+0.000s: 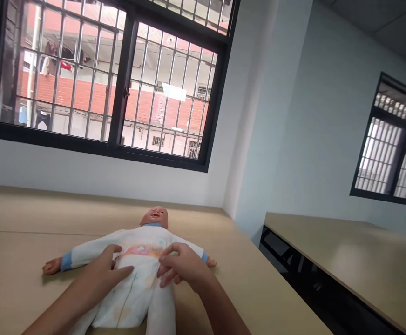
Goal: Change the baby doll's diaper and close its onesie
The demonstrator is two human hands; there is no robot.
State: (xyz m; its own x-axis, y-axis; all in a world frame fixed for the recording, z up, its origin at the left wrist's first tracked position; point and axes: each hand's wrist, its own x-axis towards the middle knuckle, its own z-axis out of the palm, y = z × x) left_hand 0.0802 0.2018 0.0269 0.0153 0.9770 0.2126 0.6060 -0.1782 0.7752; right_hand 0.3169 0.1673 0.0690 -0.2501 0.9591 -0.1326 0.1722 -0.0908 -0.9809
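Observation:
A baby doll [156,216] lies on its back on a wooden table [245,284], its head away from me and its arms spread. It wears a white long-sleeved top [94,246] with blue cuffs and collar. A white diaper [128,298] with a line down its front covers its lower body. My left hand [110,272] rests at the doll's waist on the left, thumb and fingers apart. On the other side of the waist, my right hand [175,265] has its fingers bent together at the diaper's edge; what they pinch is too small to make out.
Behind the table is a wall with a dark-framed barred window [168,93]. A second wooden table [349,260] stands at the right, past a gap. Another barred window [381,153] is on the far right wall.

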